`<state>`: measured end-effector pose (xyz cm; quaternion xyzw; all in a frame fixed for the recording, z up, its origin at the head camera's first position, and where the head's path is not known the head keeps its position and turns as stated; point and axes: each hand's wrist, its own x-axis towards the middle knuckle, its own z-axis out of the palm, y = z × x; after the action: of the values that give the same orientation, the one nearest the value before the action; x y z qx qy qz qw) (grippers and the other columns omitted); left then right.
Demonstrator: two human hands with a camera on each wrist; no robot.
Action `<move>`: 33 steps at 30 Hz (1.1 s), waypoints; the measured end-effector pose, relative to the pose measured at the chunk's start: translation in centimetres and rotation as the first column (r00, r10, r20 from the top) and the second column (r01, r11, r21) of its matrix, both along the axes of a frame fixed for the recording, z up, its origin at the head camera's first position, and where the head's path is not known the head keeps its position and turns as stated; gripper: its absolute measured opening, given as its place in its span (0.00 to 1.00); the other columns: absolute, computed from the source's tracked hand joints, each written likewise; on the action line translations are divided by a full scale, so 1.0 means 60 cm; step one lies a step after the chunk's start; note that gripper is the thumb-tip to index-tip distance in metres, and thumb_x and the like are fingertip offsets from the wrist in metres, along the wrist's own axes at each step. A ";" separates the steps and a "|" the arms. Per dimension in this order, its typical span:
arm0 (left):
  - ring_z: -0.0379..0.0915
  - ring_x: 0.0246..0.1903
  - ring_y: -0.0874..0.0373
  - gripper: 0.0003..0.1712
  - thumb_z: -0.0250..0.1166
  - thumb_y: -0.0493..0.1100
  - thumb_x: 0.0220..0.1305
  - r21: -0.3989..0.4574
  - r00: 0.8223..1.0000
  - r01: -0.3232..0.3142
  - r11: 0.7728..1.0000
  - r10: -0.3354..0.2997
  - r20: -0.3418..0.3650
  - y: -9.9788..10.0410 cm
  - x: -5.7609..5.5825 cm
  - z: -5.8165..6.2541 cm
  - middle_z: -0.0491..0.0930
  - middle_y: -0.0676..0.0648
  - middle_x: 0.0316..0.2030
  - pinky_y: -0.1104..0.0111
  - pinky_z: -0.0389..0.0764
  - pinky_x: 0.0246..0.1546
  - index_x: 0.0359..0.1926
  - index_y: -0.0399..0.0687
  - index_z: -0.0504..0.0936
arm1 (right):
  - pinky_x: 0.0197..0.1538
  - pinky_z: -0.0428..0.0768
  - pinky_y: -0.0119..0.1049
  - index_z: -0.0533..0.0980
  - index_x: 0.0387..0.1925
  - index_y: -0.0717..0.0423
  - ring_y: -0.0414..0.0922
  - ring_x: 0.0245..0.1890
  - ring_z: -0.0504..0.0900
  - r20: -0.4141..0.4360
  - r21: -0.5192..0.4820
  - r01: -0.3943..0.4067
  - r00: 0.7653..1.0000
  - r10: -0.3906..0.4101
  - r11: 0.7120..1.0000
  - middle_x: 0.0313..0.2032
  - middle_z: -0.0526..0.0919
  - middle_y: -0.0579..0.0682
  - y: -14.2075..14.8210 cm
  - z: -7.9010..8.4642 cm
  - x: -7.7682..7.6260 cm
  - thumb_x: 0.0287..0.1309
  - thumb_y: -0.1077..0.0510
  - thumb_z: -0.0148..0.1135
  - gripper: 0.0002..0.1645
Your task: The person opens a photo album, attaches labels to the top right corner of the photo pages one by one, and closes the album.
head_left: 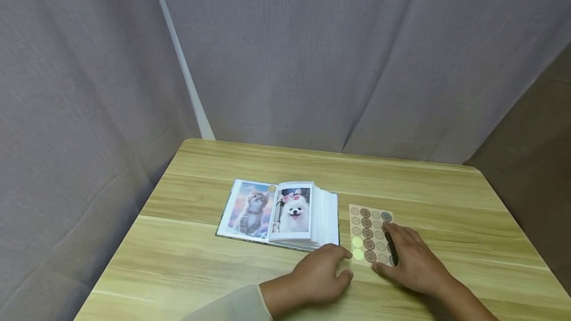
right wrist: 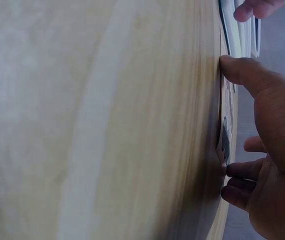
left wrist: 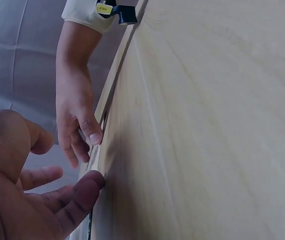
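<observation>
A kraft-coloured sheet of round stickers point(head_left: 360, 222) lies on the table, printed with several rows of brown, tan and dark circles. Two circles at its lower left are bright pale yellow. My right hand point(head_left: 412, 264) rests over the sheet's right side, thumb at the near edge and fingers along the right edge; the sheet's edge shows beneath the thumb in the right wrist view. My left hand point(head_left: 321, 274) hovers or rests by the sheet's lower left corner, fingers loosely bent, holding nothing. An open photo album point(head_left: 327, 219) lies just beyond it.
The album shows a kitten photo point(head_left: 253, 210) on the left page and a white dog photo point(head_left: 294, 212) on the right. A small round gold sticker point(head_left: 271, 188) sits at the kitten photo's upper right corner. Grey curtains point(head_left: 285, 58) hang behind the wooden table point(head_left: 178, 261).
</observation>
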<state>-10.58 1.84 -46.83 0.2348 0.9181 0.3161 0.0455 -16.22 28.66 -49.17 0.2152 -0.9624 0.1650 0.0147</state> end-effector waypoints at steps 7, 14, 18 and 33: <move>0.74 0.56 0.64 0.22 0.63 0.51 0.69 0.048 0.998 -0.029 0.998 0.027 0.059 0.015 -0.009 0.004 0.81 0.53 0.54 0.71 0.75 0.57 0.60 0.50 0.80 | 0.61 0.69 0.68 0.62 0.72 0.66 0.67 0.65 0.65 0.005 -0.010 0.018 1.000 -0.018 1.000 0.65 0.72 0.68 0.001 -0.002 -0.001 0.44 0.28 0.77 0.67; 0.74 0.60 0.58 0.27 0.64 0.49 0.68 0.135 0.983 -0.112 0.984 0.090 0.161 0.029 -0.022 0.002 0.80 0.47 0.57 0.67 0.74 0.61 0.64 0.44 0.76 | 0.61 0.69 0.67 0.63 0.72 0.66 0.67 0.64 0.67 -0.010 -0.036 0.012 1.000 -0.012 0.999 0.63 0.74 0.68 0.000 -0.002 -0.002 0.44 0.30 0.78 0.66; 0.75 0.59 0.56 0.31 0.65 0.49 0.67 0.188 0.969 -0.171 0.967 0.131 0.207 0.038 -0.029 -0.001 0.80 0.44 0.57 0.65 0.74 0.61 0.67 0.42 0.71 | 0.61 0.69 0.66 0.64 0.72 0.65 0.67 0.63 0.68 -0.024 -0.059 0.001 1.000 -0.002 0.998 0.62 0.75 0.67 -0.001 -0.003 -0.001 0.44 0.32 0.80 0.64; 0.78 0.55 0.54 0.28 0.64 0.41 0.64 0.324 0.953 -0.267 0.908 0.200 0.226 0.056 -0.041 -0.003 0.84 0.45 0.52 0.65 0.76 0.57 0.64 0.40 0.70 | 0.60 0.71 0.65 0.66 0.71 0.64 0.66 0.63 0.69 -0.036 -0.073 0.000 0.999 -0.003 0.997 0.61 0.76 0.65 -0.003 -0.003 0.005 0.44 0.33 0.80 0.61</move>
<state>-13.05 5.21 -47.01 0.0963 0.8600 0.4985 0.0509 -15.91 28.51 -49.33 0.2167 -0.9555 0.1960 0.0399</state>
